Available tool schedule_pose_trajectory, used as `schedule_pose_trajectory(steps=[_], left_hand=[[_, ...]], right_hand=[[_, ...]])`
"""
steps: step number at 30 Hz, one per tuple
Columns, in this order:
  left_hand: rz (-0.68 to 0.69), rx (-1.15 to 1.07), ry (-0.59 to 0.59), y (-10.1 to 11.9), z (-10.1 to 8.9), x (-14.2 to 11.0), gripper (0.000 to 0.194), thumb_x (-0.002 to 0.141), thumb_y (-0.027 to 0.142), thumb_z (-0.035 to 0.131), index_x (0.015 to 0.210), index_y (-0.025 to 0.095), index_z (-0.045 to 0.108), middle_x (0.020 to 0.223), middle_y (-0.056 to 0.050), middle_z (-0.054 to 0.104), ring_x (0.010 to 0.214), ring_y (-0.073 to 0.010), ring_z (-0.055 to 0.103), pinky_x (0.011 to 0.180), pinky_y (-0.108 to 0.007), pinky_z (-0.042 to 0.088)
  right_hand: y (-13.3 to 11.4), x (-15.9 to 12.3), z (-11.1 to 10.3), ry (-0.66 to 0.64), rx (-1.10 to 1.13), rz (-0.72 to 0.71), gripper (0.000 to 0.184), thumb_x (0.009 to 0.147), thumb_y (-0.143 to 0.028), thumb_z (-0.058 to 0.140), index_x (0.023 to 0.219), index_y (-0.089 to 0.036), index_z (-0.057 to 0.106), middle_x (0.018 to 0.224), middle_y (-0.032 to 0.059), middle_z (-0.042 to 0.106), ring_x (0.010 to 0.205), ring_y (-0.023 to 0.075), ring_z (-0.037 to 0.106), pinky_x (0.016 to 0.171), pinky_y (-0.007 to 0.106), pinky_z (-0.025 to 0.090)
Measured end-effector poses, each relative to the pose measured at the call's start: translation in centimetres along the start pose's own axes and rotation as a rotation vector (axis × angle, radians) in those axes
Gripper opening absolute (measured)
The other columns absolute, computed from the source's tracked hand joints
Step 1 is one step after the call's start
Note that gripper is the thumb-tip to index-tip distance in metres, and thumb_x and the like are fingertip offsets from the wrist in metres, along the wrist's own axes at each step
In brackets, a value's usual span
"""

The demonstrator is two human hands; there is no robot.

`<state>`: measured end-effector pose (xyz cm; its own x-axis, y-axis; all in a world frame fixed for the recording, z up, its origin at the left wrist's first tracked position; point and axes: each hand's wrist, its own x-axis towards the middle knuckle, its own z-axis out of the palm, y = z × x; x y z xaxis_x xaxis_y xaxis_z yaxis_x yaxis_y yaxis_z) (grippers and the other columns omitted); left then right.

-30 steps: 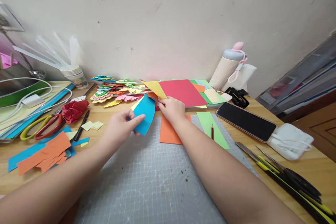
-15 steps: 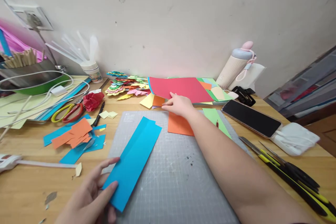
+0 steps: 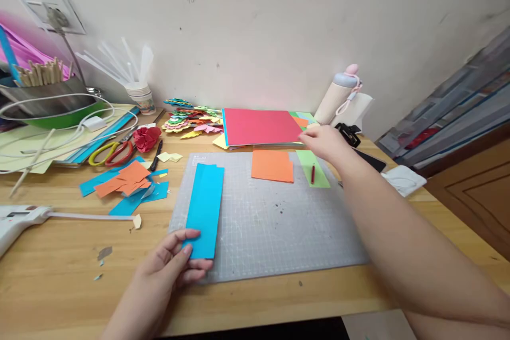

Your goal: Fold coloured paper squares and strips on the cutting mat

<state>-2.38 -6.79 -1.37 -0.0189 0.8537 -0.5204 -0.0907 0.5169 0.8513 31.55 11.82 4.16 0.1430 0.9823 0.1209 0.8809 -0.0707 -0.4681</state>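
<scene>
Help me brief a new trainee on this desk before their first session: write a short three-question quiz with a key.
1. What does the left hand hold?
2. True or false: the thin dark-red pencil lies on the light-green paper strip.
3. Which colour is the top sheet of the flat rectangular paper stack? a) white b) red c) black

Key: 1. The long, narrow blue paper. 2. True. 3. b.
</scene>
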Motion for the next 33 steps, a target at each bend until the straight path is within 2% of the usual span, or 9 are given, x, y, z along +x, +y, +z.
schedule_pose_trajectory(steps=[6, 9, 12, 16, 19, 22, 24, 28, 33], left_hand=[[0.005, 0.178, -0.224, -0.5, -1.1, 0.6, 0.069, 0.073, 0.056, 0.063, 0.125, 0.016, 0.041, 0.066, -0.002, 0.067, 0.065, -0.0181, 0.063, 0.061, -0.027, 0.052], [0.0, 0.253, -0.251, -0.5, -1.1, 0.3, 0.062, 0.076, 0.055, 0.06, 0.122, 0.016, 0.045, 0.069, -0.002, 0.066, 0.062, -0.016, 0.06, 0.064, -0.028, 0.05], [0.004, 0.293, -0.27, -0.2, -0.9, -0.1, 0.06, 0.075, 0.054, 0.059, 0.119, 0.015, 0.049, 0.07, -0.002, 0.066, 0.061, -0.0155, 0.059, 0.064, -0.028, 0.048], [-0.016, 0.297, -0.247, 0.3, -0.7, -0.2, 0.061, 0.072, 0.052, 0.061, 0.119, 0.015, 0.052, 0.067, -0.001, 0.066, 0.054, -0.0137, 0.056, 0.06, -0.027, 0.045], [-0.024, 0.249, -0.21, 0.5, -0.6, 0.0, 0.059, 0.071, 0.051, 0.063, 0.116, 0.014, 0.055, 0.063, 0.001, 0.064, 0.05, -0.0117, 0.054, 0.057, -0.025, 0.042], [-0.017, 0.168, -0.166, 0.4, -0.6, 0.0, 0.055, 0.07, 0.05, 0.065, 0.11, 0.013, 0.057, 0.058, 0.002, 0.062, 0.047, -0.0099, 0.051, 0.056, -0.024, 0.04], [-0.006, 0.119, -0.157, 0.2, -0.7, 0.0, 0.052, 0.07, 0.049, 0.066, 0.109, 0.014, 0.058, 0.057, 0.002, 0.063, 0.047, -0.0093, 0.051, 0.054, -0.023, 0.039], [-0.002, 0.094, -0.191, 0.0, -0.9, 0.0, 0.049, 0.07, 0.049, 0.068, 0.104, 0.015, 0.061, 0.057, 0.001, 0.063, 0.047, -0.0101, 0.052, 0.053, -0.023, 0.039], [-0.012, 0.192, -0.284, -0.6, -0.8, -0.2, 0.051, 0.074, 0.05, 0.063, 0.112, 0.016, 0.058, 0.059, 0.0, 0.063, 0.05, -0.0127, 0.055, 0.053, -0.025, 0.045]], right_hand=[[5.4, -1.9, 2.7, 0.063, -0.093, 0.328, 0.015, 0.064, -0.027, 0.065, 0.076, -0.019, 0.059, 0.075, 0.0112, 0.064, 0.084, 0.0323, 0.061, 0.072, 0.044, 0.044], [5.7, -2.4, 4.3, 0.07, -0.011, 0.338, 0.012, 0.061, -0.016, 0.063, 0.068, -0.02, 0.055, 0.067, 0.0073, 0.062, 0.079, 0.0293, 0.061, 0.072, 0.041, 0.044], [5.2, -2.7, 4.1, 0.109, 0.152, 0.287, 0.009, 0.063, -0.016, 0.06, 0.067, -0.021, 0.054, 0.062, 0.0044, 0.058, 0.076, 0.0262, 0.061, 0.066, 0.035, 0.045], [2.9, -3.6, 2.8, 0.114, 0.482, 0.198, 0.018, 0.081, -0.025, 0.04, 0.091, -0.022, 0.055, 0.076, 0.0045, 0.064, 0.075, 0.0196, 0.065, 0.059, 0.03, 0.049], [-0.4, -5.9, 3.3, -0.003, 0.735, 0.12, 0.013, 0.083, -0.028, 0.044, 0.092, -0.025, 0.053, 0.101, 0.003, 0.068, 0.093, 0.0146, 0.066, 0.07, 0.025, 0.053], [-4.3, -9.3, 5.5, -0.422, 1.293, 0.137, 0.014, 0.081, -0.031, 0.06, 0.089, -0.025, 0.049, 0.109, 0.0035, 0.067, 0.104, 0.0171, 0.064, 0.082, 0.03, 0.053], [-6.6, -11.5, 7.4, -0.605, 1.298, 0.215, 0.023, 0.086, -0.043, 0.056, 0.084, -0.023, 0.045, 0.099, 0.007, 0.07, 0.092, 0.0201, 0.069, 0.076, 0.034, 0.055], [-9.5, -14.3, 10.3, -0.73, 1.25, 0.219, 0.031, 0.087, -0.05, 0.051, 0.079, -0.022, 0.041, 0.076, 0.0027, 0.069, 0.067, 0.0167, 0.069, 0.062, 0.031, 0.055], [-10.2, -15.2, 11.6, -0.676, 1.18, 0.095, 0.034, 0.08, -0.034, 0.062, 0.073, -0.024, 0.03, 0.05, -0.01, 0.054, 0.044, 0.0104, 0.057, 0.042, 0.02, 0.044]])
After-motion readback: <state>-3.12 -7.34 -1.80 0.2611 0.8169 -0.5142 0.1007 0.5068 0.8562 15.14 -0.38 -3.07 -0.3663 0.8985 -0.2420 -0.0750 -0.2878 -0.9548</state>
